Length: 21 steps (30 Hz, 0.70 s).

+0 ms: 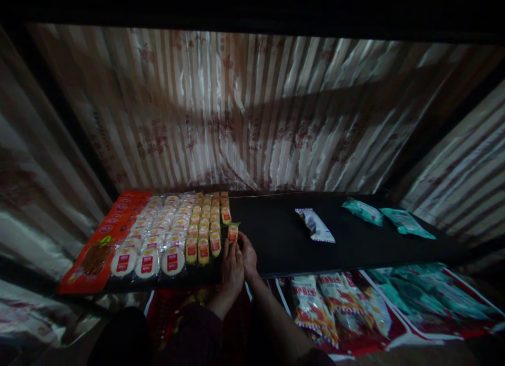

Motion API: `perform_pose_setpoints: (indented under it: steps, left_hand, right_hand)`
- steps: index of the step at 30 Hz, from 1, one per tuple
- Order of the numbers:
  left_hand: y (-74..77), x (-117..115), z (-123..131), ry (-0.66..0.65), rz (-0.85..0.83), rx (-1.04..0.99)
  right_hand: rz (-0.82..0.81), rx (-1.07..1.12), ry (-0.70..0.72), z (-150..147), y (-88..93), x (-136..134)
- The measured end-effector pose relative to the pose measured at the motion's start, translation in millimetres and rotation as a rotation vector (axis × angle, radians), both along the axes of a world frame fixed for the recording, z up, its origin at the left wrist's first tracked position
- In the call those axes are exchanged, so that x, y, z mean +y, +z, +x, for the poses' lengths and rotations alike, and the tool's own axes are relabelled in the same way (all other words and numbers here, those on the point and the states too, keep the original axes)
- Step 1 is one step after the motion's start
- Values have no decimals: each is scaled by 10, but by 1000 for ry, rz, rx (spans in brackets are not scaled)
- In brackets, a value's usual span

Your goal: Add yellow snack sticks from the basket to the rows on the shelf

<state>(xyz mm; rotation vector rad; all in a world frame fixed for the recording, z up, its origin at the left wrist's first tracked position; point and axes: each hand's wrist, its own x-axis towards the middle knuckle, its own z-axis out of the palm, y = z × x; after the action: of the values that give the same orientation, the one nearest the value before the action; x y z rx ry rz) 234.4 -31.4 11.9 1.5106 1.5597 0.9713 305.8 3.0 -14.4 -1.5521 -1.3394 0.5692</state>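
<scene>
Both my hands meet at the front edge of a black shelf board (284, 234). My left hand (231, 271) and my right hand (248, 254) pinch together on a small yellow snack packet (233, 232) with a red label, held upright just right of the rows. To its left lie rows of the same small yellow packets (205, 224), then rows of round white packets (158, 234) with red labels, then long red snack bags (106, 240) at the far left. The light is dim and the fingers show only partly.
A white wrapped packet (315, 225) lies mid-board. Two teal packets (363, 211) (406, 222) lie at the right. Below the board are more snack bags (335, 303) and teal bags (426, 292). Striped shiny curtain cloth (252, 108) hangs behind and at both sides.
</scene>
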Motion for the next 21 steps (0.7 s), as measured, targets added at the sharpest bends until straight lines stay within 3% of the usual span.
perform_pose_setpoints:
  steps: [12, 21]
  left_hand:
    - [-125, 180, 78, 15, 14, -57]
    - [-26, 414, 288, 1, 33, -72]
  right_hand:
    - [-17, -48, 10, 6, -1, 161]
    - [6, -36, 51, 4, 30, 274]
